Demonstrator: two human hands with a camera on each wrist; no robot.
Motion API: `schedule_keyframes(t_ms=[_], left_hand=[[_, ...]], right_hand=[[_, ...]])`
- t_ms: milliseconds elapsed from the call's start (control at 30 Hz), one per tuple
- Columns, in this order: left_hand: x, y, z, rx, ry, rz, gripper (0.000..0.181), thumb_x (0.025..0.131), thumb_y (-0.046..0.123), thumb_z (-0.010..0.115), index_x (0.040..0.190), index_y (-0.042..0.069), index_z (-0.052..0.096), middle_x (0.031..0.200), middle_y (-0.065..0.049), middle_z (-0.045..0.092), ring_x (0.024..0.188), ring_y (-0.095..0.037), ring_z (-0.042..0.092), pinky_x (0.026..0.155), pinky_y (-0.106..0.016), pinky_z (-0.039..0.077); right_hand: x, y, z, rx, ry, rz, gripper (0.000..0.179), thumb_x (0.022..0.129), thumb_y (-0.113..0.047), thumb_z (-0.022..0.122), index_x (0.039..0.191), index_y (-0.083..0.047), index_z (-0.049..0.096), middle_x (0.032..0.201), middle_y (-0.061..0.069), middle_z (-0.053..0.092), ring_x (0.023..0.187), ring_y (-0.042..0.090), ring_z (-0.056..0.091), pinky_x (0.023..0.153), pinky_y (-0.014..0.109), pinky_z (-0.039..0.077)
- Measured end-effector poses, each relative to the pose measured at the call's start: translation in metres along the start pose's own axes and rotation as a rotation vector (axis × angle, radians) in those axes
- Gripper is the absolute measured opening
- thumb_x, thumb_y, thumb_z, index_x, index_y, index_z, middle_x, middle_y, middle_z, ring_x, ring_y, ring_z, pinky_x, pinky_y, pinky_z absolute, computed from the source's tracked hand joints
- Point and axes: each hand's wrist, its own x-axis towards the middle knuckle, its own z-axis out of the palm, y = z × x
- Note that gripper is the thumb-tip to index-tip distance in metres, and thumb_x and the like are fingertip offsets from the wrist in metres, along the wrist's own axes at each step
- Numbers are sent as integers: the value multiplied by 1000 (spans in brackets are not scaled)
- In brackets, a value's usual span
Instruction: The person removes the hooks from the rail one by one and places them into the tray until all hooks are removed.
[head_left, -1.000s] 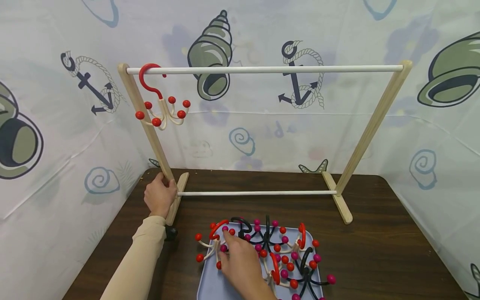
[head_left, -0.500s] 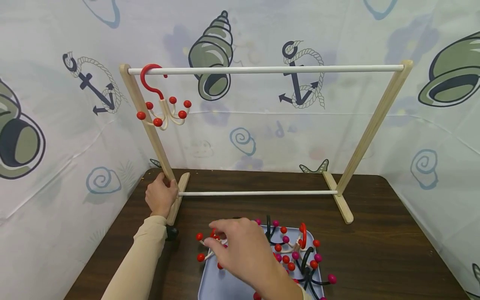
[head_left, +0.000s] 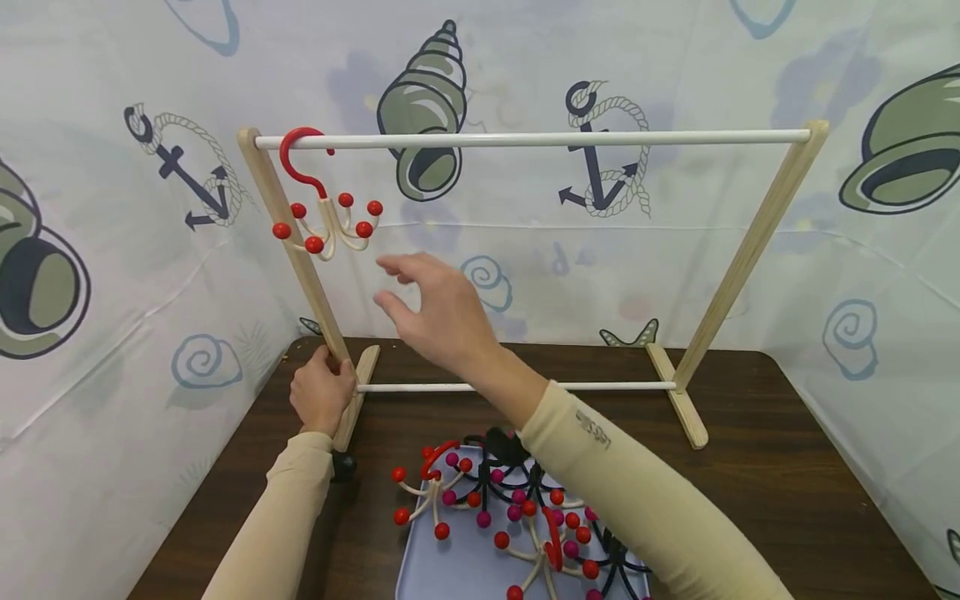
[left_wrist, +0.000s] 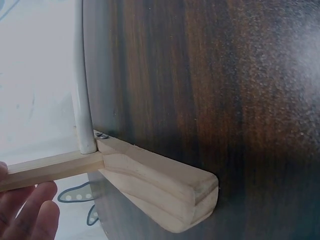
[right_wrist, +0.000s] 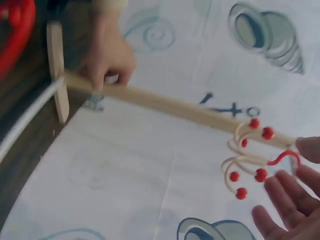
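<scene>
My left hand (head_left: 322,392) grips the lower part of the wooden left post (head_left: 311,287) of a rack; in the left wrist view its fingers (left_wrist: 37,212) lie along the post's underside. From the rack's white top rod (head_left: 525,139) hangs a piece with a red hook, cream arms and red balls (head_left: 330,221). My right hand (head_left: 442,312) is in the air to the right of and below this piece, thumb and fingers spread apart, holding nothing. The right wrist view shows the same hanging hook piece (right_wrist: 250,159) beyond the spread fingers of the right hand (right_wrist: 295,210).
On the dark table a pale blue tray (head_left: 438,575) bears several hook pieces, some cream with red balls (head_left: 435,487), some black with magenta balls (head_left: 617,554). My right forearm hides part of them. The rack's right foot (head_left: 677,396) and lower white rod (head_left: 420,387) stand behind the tray.
My right hand has left the pieces on the tray and risen toward the hanging one, with nothing in it. The left hand stays on the post.
</scene>
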Motion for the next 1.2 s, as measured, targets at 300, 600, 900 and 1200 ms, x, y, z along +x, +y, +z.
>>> schedule_keyframes(t_ms=[300,600,900,1200], left_hand=[[-2,-5,-5,11,-5,-5,17,89,24,61,98,10,64,80,-10,67,76,-38,63,62,-54,43],[-3,-3,-4,-10,3,36,15,90,24,62,95,11,64,76,-9,66,71,-37,63,60,-54,44],[1,-4,1,2,19,55,14,89,25,63,92,11,62,74,-9,66,67,-36,62,58,-52,44],[-1,0,-1,-15,41,54,12,88,21,63,91,9,63,74,-11,66,68,-38,63,58,-55,44]], right_hand=[[70,2,20,-59,-107,126,53,95,-31,63,143,-12,49,133,2,58,119,13,52,94,21,41],[106,-3,41,94,-239,274,61,97,-29,60,151,-15,36,145,-2,49,124,12,51,88,23,48],[117,-10,52,247,-196,413,60,97,-29,61,151,-17,37,135,0,57,115,12,56,85,26,50],[116,-7,38,154,-43,451,28,95,-26,65,121,-16,67,103,-5,67,84,9,58,68,21,48]])
